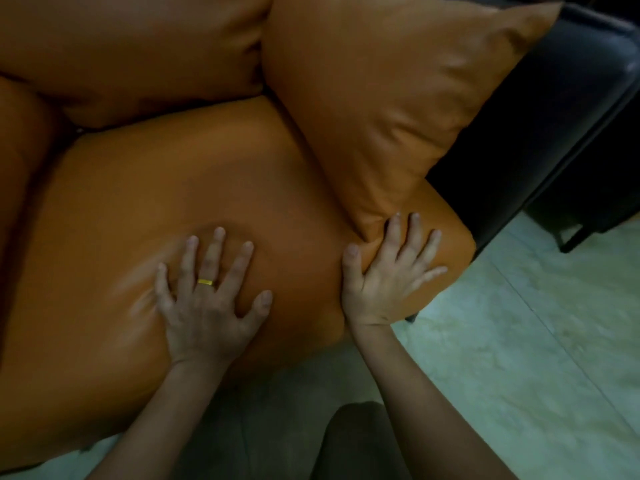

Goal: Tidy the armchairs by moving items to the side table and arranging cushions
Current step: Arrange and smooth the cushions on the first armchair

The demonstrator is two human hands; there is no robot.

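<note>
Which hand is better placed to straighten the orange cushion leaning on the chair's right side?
Right. The right hand touches the lower corner of the leaning cushion; the left hand presses flat on the seat cushion, farther from it.

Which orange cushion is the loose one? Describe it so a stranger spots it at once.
Find the armchair's broad orange seat cushion, pressed by the left hand. Along its right side, against the black armrest, a square orange cushion leans tilted. Unlike the seat and back cushion, it stands on one corner, which the right hand touches.
</note>
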